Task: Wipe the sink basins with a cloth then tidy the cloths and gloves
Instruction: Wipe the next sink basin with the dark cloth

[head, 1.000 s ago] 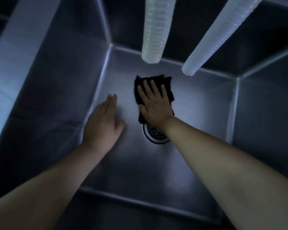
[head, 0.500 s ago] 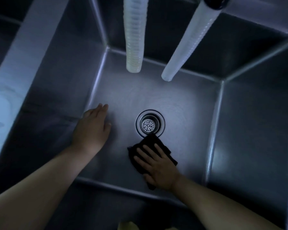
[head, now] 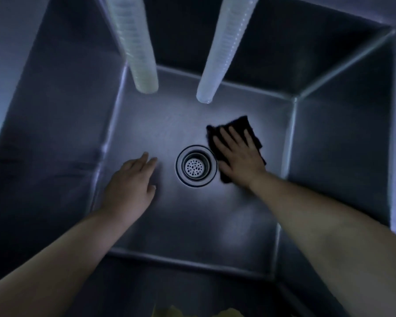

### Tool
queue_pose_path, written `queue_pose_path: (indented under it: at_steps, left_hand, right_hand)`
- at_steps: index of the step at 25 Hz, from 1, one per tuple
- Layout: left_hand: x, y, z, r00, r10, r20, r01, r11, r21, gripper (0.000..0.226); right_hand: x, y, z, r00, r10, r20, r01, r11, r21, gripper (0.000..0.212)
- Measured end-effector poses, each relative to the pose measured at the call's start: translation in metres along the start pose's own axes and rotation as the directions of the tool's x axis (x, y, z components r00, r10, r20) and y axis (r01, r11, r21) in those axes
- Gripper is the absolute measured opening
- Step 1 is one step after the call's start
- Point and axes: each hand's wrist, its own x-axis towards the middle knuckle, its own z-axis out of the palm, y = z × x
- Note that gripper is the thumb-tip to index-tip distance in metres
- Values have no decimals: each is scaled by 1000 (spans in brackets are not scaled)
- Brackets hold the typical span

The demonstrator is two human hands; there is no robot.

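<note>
I look down into a deep steel sink basin [head: 188, 227] in dim light. A dark cloth [head: 240, 125] lies flat on the basin floor, just right of the round drain strainer [head: 196, 166]. My right hand [head: 238, 154] presses flat on the cloth with fingers spread, covering most of it. My left hand [head: 130, 186] rests palm down on the bare floor left of the drain, holding nothing.
Two ribbed translucent hoses [head: 137, 49] [head: 222, 51] hang from above over the back of the basin. Steel walls rise on all sides [head: 343, 143]. Something yellowish [head: 176, 311] shows at the bottom edge, too cropped to identify.
My right hand slid the cloth from behind the drain to the near side, then round to the drain's right. My left hand stayed planted on the floor left of the drain.
</note>
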Motion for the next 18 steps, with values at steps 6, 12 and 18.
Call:
queue_pose_path:
  at_steps: [6, 12, 18]
  left_hand:
    - [19, 27, 34, 985, 108, 134, -130, 978, 165, 81]
    - [34, 36, 43, 966, 74, 248, -152, 938, 313, 87]
    - [30, 27, 6, 965, 110, 239, -151, 975, 161, 72]
  right_hand:
    - [81, 56, -9, 972, 233, -42, -230, 971, 65, 65]
    - [74, 69, -2, 916, 379, -133, -361, 921, 145, 65]
    - [-8, 48, 6, 824, 566, -2, -552, 804, 219, 68]
